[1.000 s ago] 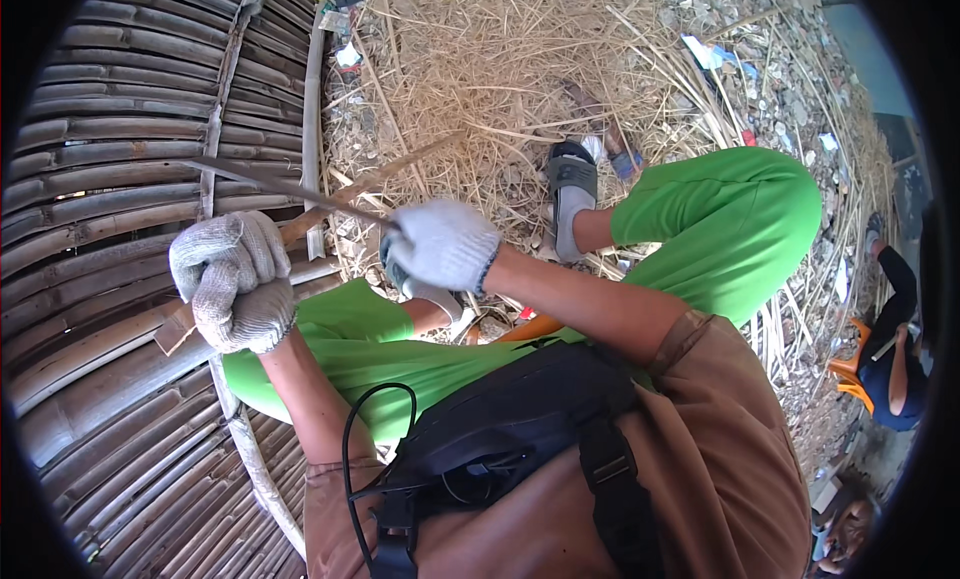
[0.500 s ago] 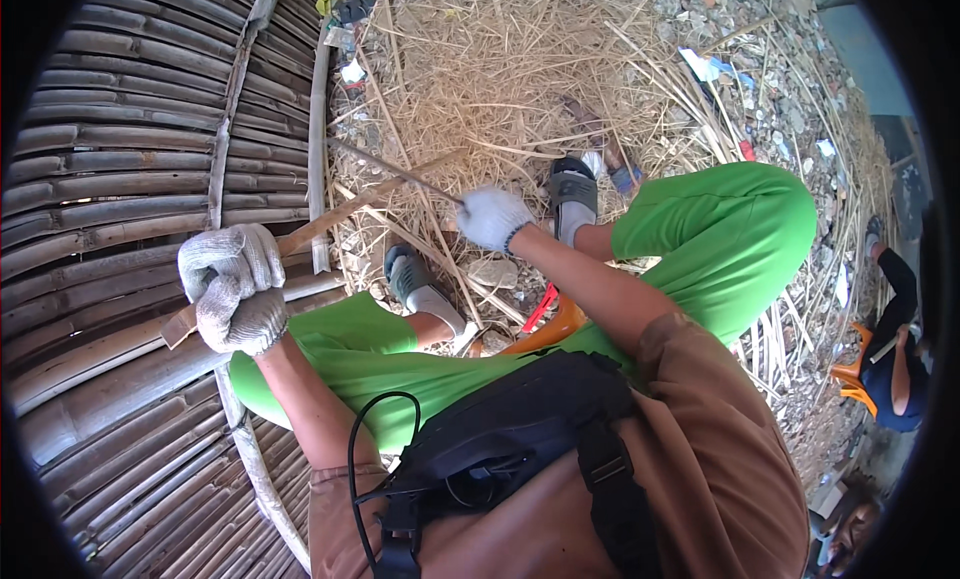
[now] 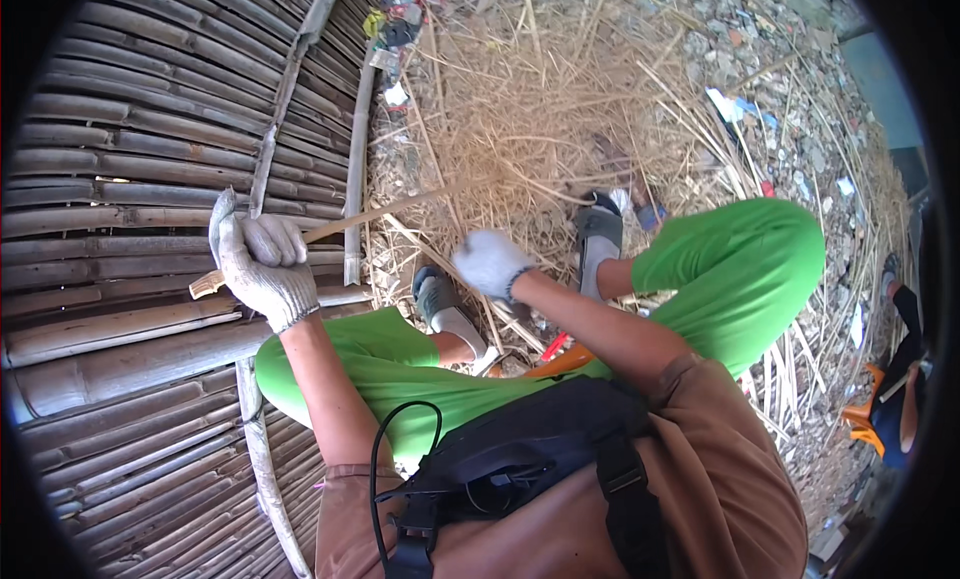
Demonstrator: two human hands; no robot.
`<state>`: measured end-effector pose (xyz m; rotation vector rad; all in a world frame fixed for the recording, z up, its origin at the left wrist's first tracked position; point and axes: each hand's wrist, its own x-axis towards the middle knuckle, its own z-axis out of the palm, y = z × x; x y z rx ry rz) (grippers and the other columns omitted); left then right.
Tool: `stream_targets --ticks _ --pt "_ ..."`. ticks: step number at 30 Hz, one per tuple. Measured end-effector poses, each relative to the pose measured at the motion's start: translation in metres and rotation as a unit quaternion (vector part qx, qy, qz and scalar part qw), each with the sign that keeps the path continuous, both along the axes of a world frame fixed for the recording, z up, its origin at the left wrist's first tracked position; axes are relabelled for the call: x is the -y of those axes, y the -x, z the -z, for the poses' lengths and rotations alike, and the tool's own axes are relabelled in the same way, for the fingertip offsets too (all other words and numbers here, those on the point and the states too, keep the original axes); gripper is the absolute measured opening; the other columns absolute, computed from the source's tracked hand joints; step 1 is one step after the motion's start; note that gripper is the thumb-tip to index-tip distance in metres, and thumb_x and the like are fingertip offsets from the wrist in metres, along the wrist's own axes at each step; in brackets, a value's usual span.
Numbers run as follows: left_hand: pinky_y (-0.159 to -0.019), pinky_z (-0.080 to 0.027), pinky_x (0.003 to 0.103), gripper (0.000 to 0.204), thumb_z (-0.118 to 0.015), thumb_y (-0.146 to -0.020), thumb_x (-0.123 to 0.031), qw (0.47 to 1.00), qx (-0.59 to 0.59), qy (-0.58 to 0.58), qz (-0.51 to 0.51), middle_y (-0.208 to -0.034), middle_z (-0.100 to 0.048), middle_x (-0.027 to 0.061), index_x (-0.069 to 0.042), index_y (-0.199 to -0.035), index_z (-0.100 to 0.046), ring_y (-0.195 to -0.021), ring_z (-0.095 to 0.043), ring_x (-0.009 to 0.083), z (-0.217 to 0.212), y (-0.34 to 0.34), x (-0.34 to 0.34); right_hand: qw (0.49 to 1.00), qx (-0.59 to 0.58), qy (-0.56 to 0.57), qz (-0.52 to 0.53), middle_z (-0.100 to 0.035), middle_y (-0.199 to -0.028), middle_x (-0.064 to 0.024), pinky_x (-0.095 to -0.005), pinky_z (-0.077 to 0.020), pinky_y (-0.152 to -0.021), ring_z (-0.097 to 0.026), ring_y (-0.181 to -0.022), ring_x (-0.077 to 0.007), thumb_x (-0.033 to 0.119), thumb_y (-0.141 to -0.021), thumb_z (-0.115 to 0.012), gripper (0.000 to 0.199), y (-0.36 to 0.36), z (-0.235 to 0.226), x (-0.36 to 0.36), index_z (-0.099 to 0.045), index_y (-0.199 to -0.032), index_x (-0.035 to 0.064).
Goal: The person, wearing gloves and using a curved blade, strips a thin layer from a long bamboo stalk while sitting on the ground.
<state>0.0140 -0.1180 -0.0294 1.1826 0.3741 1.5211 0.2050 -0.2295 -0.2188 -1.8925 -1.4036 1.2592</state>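
In my left hand (image 3: 262,261), gloved in off-white knit, a long bamboo strip (image 3: 385,210) is gripped under curled fingers, with the thumb stretched up. Its short cut end (image 3: 207,284) sticks out on the left, and the far end reaches over the shavings. My right hand (image 3: 490,263), also gloved, is closed in a fist near my shins, to the right of the strip and apart from it. A dark stub (image 3: 518,309) shows below that fist, probably the handle of the slender dark tool seen earlier; its long part cannot be made out now.
A slatted bamboo panel (image 3: 150,219) fills the left side. Pale shavings (image 3: 530,109) cover the ground between my feet and beyond, with rubble (image 3: 800,129) at right. An orange stool (image 3: 575,359) is under me. Another person (image 3: 897,409) sits at the far right edge.
My left hand has risen, its thumb lifting off the strip. My right hand has drawn back toward my body, and the slender tool no longer shows across the strip. The whole view has shifted slightly.
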Motion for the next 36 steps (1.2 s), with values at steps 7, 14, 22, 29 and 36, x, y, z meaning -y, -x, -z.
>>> stream_targets --ticks 7,14,22,29,36 --pt "-0.039 -0.021 0.028 0.026 -0.054 -0.106 -0.019 0.992 -0.022 0.047 -0.114 -0.053 -0.025 -0.0053 0.001 -0.114 -0.07 -0.043 -0.023 0.0087 -0.005 0.005 0.021 0.991 0.048 -0.114 -0.053 -0.072 -0.087 -0.0293 -0.0548 -0.0591 -0.078 -0.073 -0.083 -0.0451 0.035 -0.098 -0.053 0.043 0.028 -0.042 0.014 -0.072 -0.091 -0.0019" --pt "-0.052 -0.026 0.028 0.018 -0.062 -0.101 -0.013 0.994 0.015 0.055 -0.092 -0.061 -0.025 -0.0062 0.0 -0.112 -0.07 -0.053 -0.024 0.0094 0.009 0.009 0.007 0.996 0.053 0.066 -0.016 -0.073 -0.104 -0.0322 -0.0514 -0.0584 -0.093 -0.074 -0.101 -0.0453 0.036 -0.094 -0.056 0.046 -0.034 0.011 0.012 -0.077 -0.104 -0.0036" --pt "-0.059 -0.031 0.031 0.029 -0.064 -0.094 -0.009 0.997 -0.005 0.016 -0.075 -0.066 -0.031 -0.003 0.002 -0.119 -0.07 -0.061 -0.032 0.0123 -0.007 0.015 0.018 0.994 0.05 -0.068 -0.067 -0.076 -0.096 -0.0263 -0.0542 -0.0599 -0.083 -0.075 -0.088 -0.0418 0.031 -0.096 -0.056 0.038 0.034 -0.073 0.007 -0.078 -0.097 0.0008" --pt "-0.055 -0.027 0.029 0.029 -0.064 -0.093 -0.009 0.999 0.018 -0.001 0.033 -0.063 -0.028 -0.0046 0.001 -0.119 -0.072 -0.057 -0.028 0.0107 0.01 -0.013 0.009 0.964 0.224 0.102 -0.105 -0.076 -0.113 -0.0261 -0.0497 -0.0604 -0.091 -0.076 -0.104 -0.0412 0.03 -0.09 -0.062 0.035 -0.097 0.122 0.012 -0.08 -0.103 0.0028" --pt "-0.05 -0.027 0.028 0.028 -0.062 -0.093 -0.008 0.999 -0.013 -0.025 -0.021 -0.063 -0.028 -0.0055 0.0 -0.119 -0.071 -0.055 -0.027 0.0094 -0.003 0.02 0.01 0.995 0.096 0.003 -0.018 -0.075 -0.105 -0.0291 -0.0531 -0.0591 -0.091 -0.074 -0.101 -0.0447 0.035 -0.094 -0.056 0.042 -0.002 0.011 -0.005 -0.079 -0.102 0.0006"
